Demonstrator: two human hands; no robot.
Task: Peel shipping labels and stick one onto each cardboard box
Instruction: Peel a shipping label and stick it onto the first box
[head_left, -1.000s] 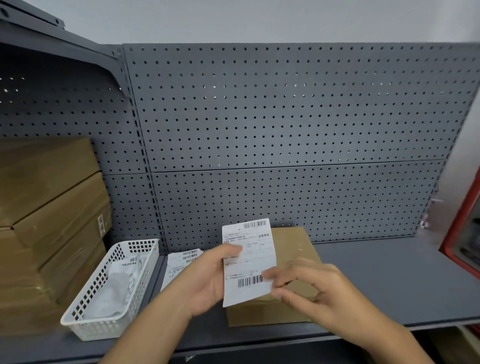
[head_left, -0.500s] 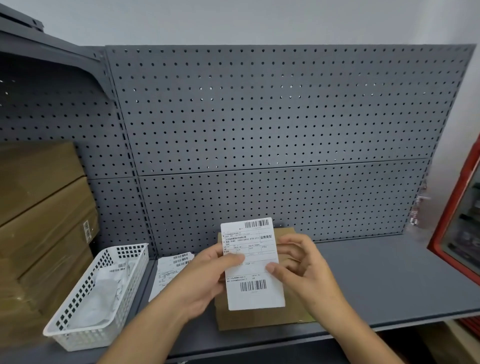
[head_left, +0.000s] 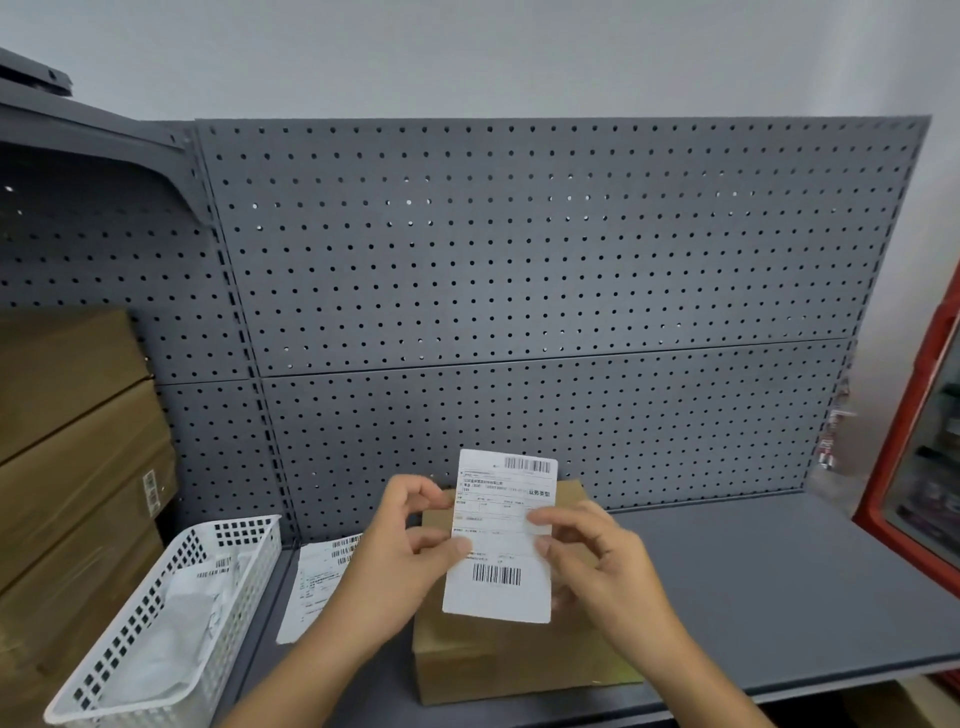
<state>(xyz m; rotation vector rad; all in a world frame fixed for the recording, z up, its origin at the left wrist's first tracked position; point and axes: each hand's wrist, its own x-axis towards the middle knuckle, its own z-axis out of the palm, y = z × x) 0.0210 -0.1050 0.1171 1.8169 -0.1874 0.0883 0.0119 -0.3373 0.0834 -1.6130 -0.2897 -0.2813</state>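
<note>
Shipping label (head_left: 501, 538): held upright above the cardboard box (head_left: 511, 660), printed side to camera; its tilt of a second ago is gone. Left hand (head_left: 402, 558) pinches its left edge, right hand (head_left: 592, 561) its right edge, now higher up. Box: on grey shelf (head_left: 769, 587), partly hidden by hands. Left: loose labels (head_left: 317, 582), white basket (head_left: 156, 623), stacked cartons (head_left: 72, 441).

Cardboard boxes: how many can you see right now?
4: one box on the shelf under the held label, and three stacked at far left: top, middle, bottom. More may be hidden off-frame.
</note>
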